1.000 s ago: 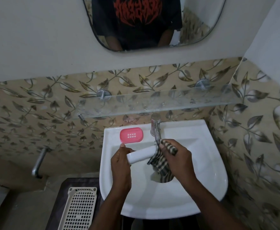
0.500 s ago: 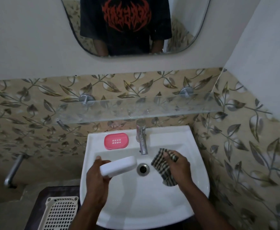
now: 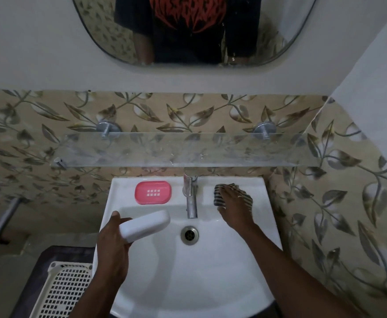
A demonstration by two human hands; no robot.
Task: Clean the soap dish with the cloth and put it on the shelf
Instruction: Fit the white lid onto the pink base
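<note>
The left hand (image 3: pixel 112 249) grips the white dish (image 3: pixel 145 226) by its left end over the sink (image 3: pixel 188 283), its long axis roughly along the shelf (image 3: pixel 188 150) ahead and above, while the right hand (image 3: pixel 236 207) lies on the cloth (image 3: pixel 219 196) beside the tap (image 3: pixel 191 198), and I cannot tell whether it is gripping.

Head camera, facing down, seemingly near sink (image 3: pixel 188 285)
</note>
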